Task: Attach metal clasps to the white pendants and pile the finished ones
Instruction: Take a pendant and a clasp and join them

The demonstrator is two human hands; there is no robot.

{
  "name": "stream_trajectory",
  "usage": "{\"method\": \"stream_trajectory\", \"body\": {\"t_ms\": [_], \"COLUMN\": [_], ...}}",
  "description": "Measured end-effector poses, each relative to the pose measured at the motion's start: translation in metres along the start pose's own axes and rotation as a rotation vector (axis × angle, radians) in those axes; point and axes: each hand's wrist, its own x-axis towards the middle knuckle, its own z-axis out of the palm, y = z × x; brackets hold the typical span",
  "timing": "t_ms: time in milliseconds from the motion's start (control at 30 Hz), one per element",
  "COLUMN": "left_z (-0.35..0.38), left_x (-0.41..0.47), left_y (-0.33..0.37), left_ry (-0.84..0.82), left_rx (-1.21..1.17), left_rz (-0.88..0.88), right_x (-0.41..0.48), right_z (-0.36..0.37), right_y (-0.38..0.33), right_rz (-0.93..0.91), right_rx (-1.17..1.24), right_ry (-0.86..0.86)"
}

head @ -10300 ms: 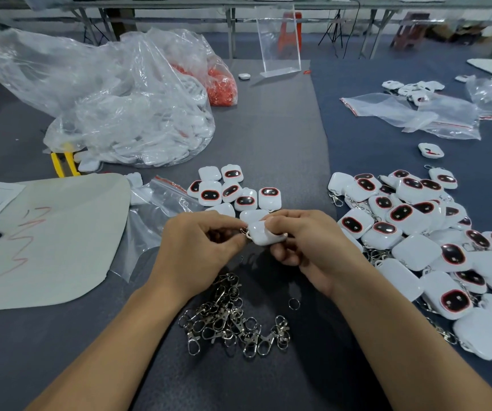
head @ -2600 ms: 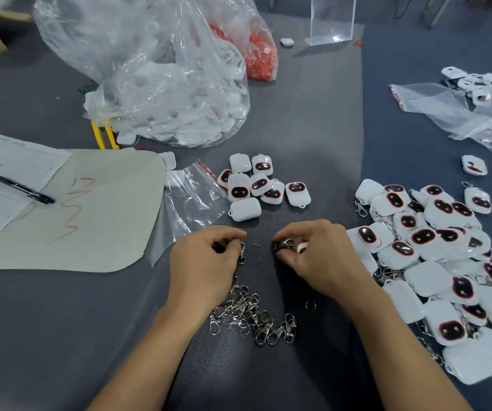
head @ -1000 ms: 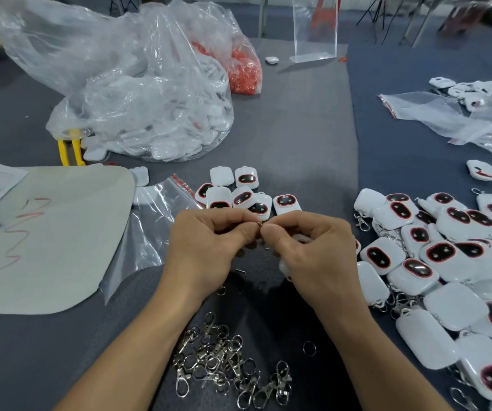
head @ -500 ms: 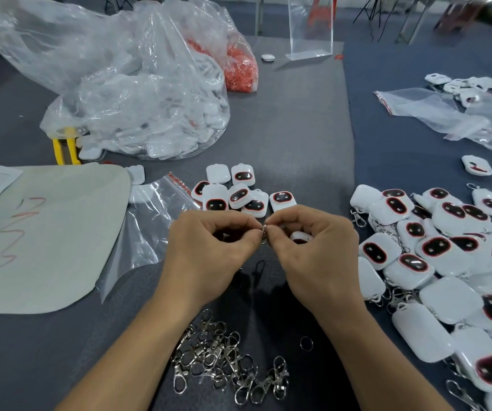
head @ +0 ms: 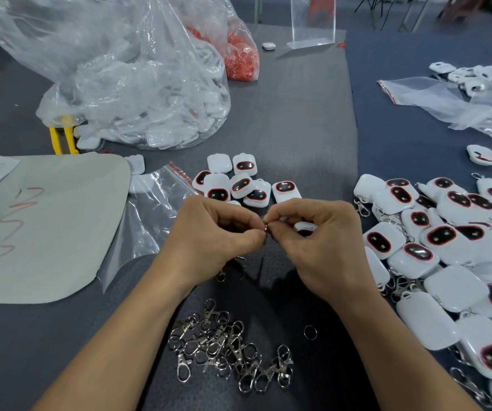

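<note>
The left hand [head: 209,235] pinched a small metal ring [head: 265,228]; the right hand [head: 325,241] closed its grip round a white pendant [head: 305,228], fingertips meeting the ring, likely to thread it; loose clasps [head: 227,348] lay near on the worktop [head: 298,114]; the finished pile [head: 446,247] sat rightward.

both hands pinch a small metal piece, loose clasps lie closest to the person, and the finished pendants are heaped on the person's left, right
Wrong side: the head view shows the finished pendants heaped on the person's right. The rest holds: the left hand and right hand pinch a small metal piece between them, and the loose clasps lie closest to the person.
</note>
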Motion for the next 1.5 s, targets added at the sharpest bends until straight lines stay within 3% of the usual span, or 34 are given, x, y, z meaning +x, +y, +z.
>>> {"method": "stream_trajectory", "body": {"t_ms": [400,467,567,667,733,800,867,967,1200,1500], "left_z": [0.002,0.004,0.004,-0.001,-0.001,0.004,0.01,0.01,0.007,0.002], "left_x": [0.001,-0.001,-0.002,-0.006,-0.011,-0.014,-0.014,-0.01,-0.007,-0.005], "left_y": [0.0,0.001,0.003,0.003,0.001,-0.002,-0.001,-0.003,-0.006,-0.008], "left_ry": [0.028,0.095,0.349,0.498,0.359,0.148,0.01,-0.005,-0.039,-0.047], "left_rx": [0.041,0.08,0.161,0.505,0.736,0.812,0.789,0.665,0.573,0.49], "left_rz": [0.019,0.044,0.134,0.206,0.279,0.313,0.227,0.117,0.088,0.053], "right_x": [0.001,0.001,0.001,0.002,0.005,0.007,0.009,0.011,0.007,0.01], "right_z": [-0.001,0.001,0.005,0.003,0.001,-0.002,-0.005,-0.01,-0.009,-0.018], "right_y": [0.0,0.0,-0.001,-0.003,-0.006,-0.008,-0.009,-0.007,0.008,0.009], "right_rz": [-0.025,-0.007,0.169,0.366,0.561,0.735,0.801,0.781,0.561,0.419], "right_rx": [-0.013,-0.02,0.042,0.181,0.406,0.615,0.821,0.956,0.2,0.036], "right_ry": [-0.018,0.0,0.057,0.152,0.215,0.198,0.124,0.014,-0.02,-0.243]}}
